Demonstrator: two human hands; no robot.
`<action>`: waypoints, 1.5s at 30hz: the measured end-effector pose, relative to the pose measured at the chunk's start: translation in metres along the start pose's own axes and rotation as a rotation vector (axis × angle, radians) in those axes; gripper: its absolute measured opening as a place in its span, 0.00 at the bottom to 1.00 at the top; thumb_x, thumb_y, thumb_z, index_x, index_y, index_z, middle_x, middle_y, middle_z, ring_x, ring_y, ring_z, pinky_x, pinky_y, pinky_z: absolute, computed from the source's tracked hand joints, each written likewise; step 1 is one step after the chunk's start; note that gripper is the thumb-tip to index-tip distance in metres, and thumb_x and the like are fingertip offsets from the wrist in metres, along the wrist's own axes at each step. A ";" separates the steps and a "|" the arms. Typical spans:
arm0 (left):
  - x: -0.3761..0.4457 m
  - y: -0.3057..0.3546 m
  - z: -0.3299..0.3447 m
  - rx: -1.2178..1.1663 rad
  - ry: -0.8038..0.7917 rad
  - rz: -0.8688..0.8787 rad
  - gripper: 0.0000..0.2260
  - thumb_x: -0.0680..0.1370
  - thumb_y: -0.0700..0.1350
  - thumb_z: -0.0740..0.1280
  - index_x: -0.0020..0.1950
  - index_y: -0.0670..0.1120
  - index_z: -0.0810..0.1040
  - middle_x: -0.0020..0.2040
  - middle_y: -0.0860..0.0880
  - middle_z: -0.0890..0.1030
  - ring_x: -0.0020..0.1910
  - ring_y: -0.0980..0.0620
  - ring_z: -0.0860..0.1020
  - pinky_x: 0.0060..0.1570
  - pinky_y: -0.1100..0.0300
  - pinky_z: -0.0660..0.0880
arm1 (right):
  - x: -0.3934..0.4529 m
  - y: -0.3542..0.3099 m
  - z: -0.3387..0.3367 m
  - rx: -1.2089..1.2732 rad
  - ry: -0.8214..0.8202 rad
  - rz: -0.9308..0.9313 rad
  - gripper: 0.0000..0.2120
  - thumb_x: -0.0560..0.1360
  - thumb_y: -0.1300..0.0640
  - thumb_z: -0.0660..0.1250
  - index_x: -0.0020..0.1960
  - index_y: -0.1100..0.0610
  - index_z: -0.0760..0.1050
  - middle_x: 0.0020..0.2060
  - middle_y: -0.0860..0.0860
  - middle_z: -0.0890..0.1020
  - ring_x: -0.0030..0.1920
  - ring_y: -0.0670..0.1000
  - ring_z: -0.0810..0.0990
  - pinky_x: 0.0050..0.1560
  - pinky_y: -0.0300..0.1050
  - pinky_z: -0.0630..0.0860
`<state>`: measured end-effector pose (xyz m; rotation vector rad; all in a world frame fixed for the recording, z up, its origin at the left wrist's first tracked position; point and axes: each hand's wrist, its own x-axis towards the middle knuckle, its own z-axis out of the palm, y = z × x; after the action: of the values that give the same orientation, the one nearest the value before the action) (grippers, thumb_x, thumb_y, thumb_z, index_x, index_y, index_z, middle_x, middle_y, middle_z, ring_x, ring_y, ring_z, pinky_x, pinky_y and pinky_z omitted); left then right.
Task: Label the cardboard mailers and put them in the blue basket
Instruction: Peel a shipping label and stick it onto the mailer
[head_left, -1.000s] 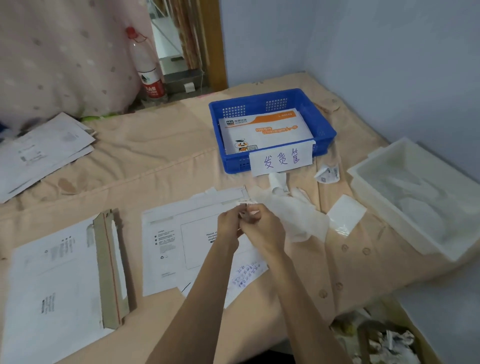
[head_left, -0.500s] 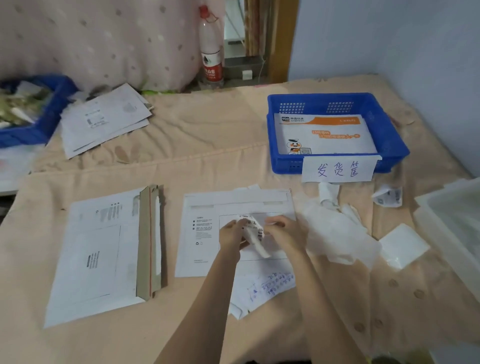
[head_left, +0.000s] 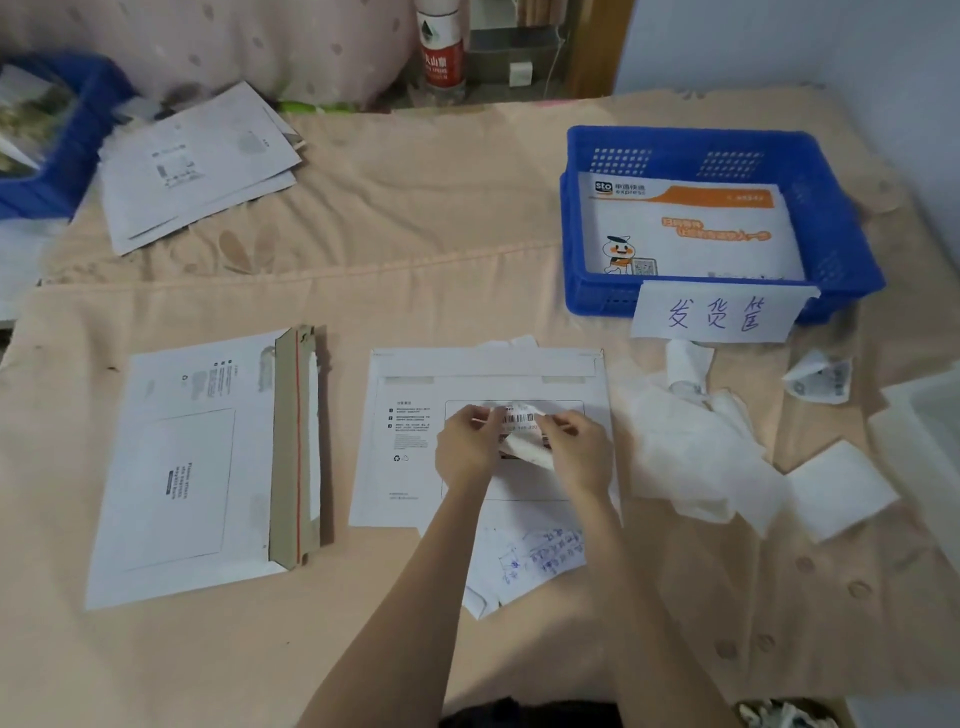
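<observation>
A white cardboard mailer lies flat in front of me. Over its address box both hands work a barcode label. My left hand pinches the label's left edge. My right hand pinches its right side, where white backing paper curls away beneath. A second mailer with its brown flap open lies to the left. The blue basket stands at the back right with a paper sign on its front and an orange-and-white express envelope inside.
Crumpled backing papers litter the cloth right of the mailer. A handwritten sheet pokes out below it. More mailers are stacked at the back left beside another blue basket. A white tray sits at the right edge.
The camera view has swung left and closer. My hands have lowered onto the mailer's address box, and the label is now spread wider between them with its backing peeling off.
</observation>
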<state>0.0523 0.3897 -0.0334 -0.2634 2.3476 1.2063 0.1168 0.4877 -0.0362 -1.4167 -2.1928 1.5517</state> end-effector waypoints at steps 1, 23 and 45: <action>0.001 0.002 0.000 0.051 0.017 0.022 0.09 0.76 0.54 0.65 0.43 0.50 0.77 0.40 0.54 0.82 0.39 0.51 0.80 0.36 0.60 0.70 | 0.002 0.001 0.002 -0.026 0.016 -0.002 0.07 0.74 0.51 0.69 0.45 0.54 0.79 0.38 0.46 0.81 0.40 0.48 0.79 0.34 0.37 0.69; 0.029 -0.003 0.012 0.254 0.086 0.052 0.09 0.76 0.54 0.66 0.47 0.49 0.74 0.45 0.52 0.83 0.45 0.49 0.80 0.40 0.59 0.69 | 0.027 0.003 0.022 -0.396 0.105 -0.064 0.11 0.78 0.47 0.63 0.50 0.53 0.79 0.44 0.47 0.83 0.46 0.52 0.81 0.38 0.42 0.69; 0.034 0.001 0.014 0.369 0.096 0.032 0.10 0.77 0.54 0.65 0.50 0.48 0.74 0.47 0.51 0.83 0.47 0.47 0.80 0.40 0.58 0.68 | 0.030 0.003 0.029 -0.538 0.129 -0.019 0.16 0.78 0.44 0.62 0.51 0.56 0.75 0.43 0.53 0.83 0.47 0.56 0.80 0.37 0.43 0.66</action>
<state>0.0272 0.4030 -0.0571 -0.1605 2.6085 0.7660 0.0864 0.4896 -0.0642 -1.5552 -2.6463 0.8580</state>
